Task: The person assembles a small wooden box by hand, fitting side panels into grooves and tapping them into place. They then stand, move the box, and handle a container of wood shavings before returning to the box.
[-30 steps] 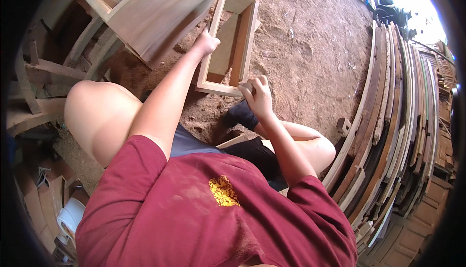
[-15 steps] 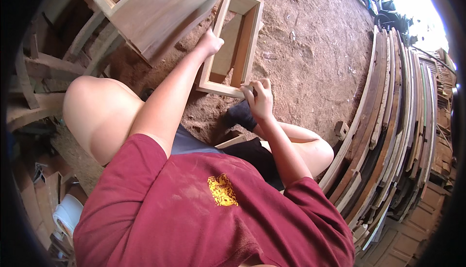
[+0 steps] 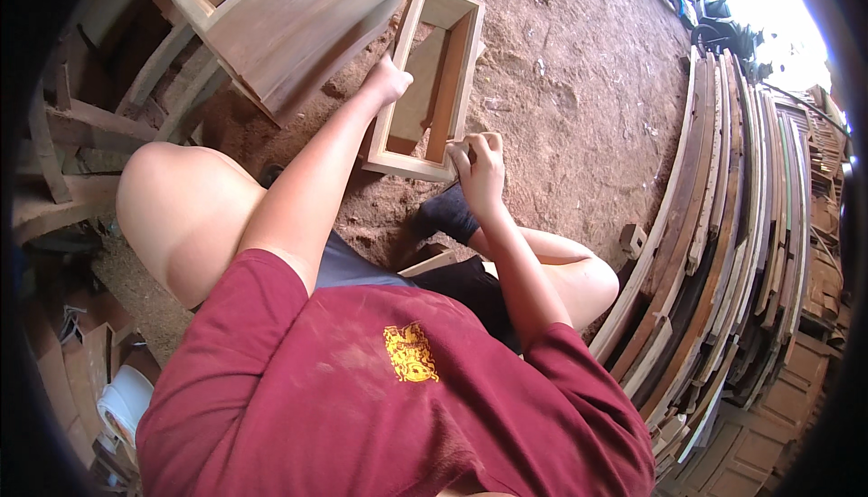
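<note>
Long, weathered wooden planks [image 3: 714,226] line the right edge of the rough, dusty brown floor [image 3: 579,117], panelled brown boards [image 3: 737,452] its lower right corner. White daylight [image 3: 787,9] glares beyond its upper right corner; brown wooden frames [image 3: 90,126] line its left edge.

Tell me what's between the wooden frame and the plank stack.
Head view: brown, dusty ground with small pale scraps. The right hand is at the near right corner of the wooden frame; a small wooden block sits by the plank stack.
</note>
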### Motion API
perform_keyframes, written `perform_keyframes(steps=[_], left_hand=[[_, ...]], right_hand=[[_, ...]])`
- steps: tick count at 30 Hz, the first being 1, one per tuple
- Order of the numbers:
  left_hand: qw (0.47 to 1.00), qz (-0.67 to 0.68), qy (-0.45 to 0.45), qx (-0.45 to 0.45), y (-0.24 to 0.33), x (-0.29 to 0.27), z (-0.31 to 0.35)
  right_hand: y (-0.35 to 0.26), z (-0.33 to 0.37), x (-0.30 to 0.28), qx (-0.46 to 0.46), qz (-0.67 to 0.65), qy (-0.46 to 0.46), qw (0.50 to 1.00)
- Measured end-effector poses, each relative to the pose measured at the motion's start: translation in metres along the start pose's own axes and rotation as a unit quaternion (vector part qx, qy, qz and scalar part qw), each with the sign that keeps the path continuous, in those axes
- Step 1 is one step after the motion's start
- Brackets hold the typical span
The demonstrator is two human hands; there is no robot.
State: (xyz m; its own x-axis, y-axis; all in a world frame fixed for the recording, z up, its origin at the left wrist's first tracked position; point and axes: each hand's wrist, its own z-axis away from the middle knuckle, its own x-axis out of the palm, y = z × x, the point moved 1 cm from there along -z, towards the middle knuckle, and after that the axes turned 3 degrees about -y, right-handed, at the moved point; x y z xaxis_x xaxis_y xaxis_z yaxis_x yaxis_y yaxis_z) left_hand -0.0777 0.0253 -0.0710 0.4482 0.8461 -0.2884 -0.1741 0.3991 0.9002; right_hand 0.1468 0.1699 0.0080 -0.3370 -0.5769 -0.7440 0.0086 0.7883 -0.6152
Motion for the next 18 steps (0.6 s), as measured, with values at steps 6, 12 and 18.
perform_keyframes(steps=[6,12,18], left_hand=[[0.999,0.03,-0.005,0.032,0.014,0.004,0.013],[1.0,0.002,0.017,0.011,0.006,-0.002,0.008],[0.999,-0.03,0.016,0.0,0.017,-0.002,0.014]], right_hand=[[0.018,0.035,-0.003,-0.018,-0.029,-0.04,0.999],[0.031,0.03,0.001,0.249,-0.349,-0.075,0.9],[0.025,0.022,-0.018,0.241,-0.344,-0.182,0.889]])
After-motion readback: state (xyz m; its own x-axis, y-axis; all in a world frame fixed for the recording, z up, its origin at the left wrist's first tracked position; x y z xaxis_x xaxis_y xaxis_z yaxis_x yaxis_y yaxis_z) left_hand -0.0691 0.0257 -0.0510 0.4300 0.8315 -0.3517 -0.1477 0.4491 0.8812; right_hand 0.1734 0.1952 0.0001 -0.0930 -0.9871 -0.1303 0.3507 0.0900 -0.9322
